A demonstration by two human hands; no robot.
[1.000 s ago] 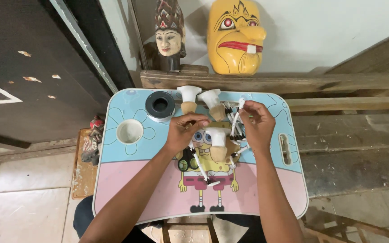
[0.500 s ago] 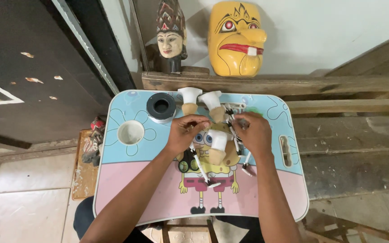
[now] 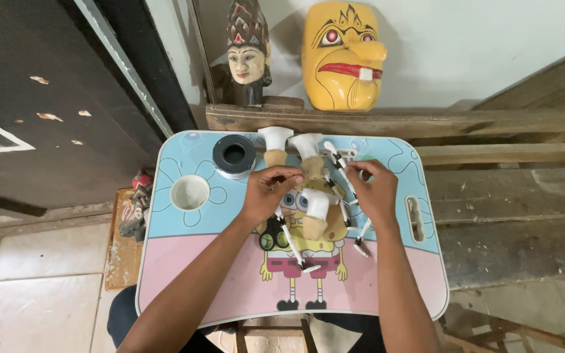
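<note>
Both my hands work over a small lap table (image 3: 184, 261) with a cartoon print. My left hand (image 3: 266, 193) pinches at a small wooden puppet piece with a white top (image 3: 313, 212) near the table's middle. My right hand (image 3: 374, 189) holds thin white sticks (image 3: 338, 163) that run up toward the far edge. Two more wood-and-white puppet pieces (image 3: 274, 145) (image 3: 308, 157) lie just beyond my fingers. More white sticks (image 3: 292, 238) poke out below my left hand.
A black tape roll (image 3: 234, 155) and a round cup recess (image 3: 189, 192) sit at the table's left. A carved puppet head (image 3: 247, 55) and a yellow mask (image 3: 341, 55) stand on a wooden beam (image 3: 492, 121) behind. A dark door is on the left.
My right hand has drawn down and inward from the far edge toward the middle. My left hand has stayed nearly in place on the puppet pieces.
</note>
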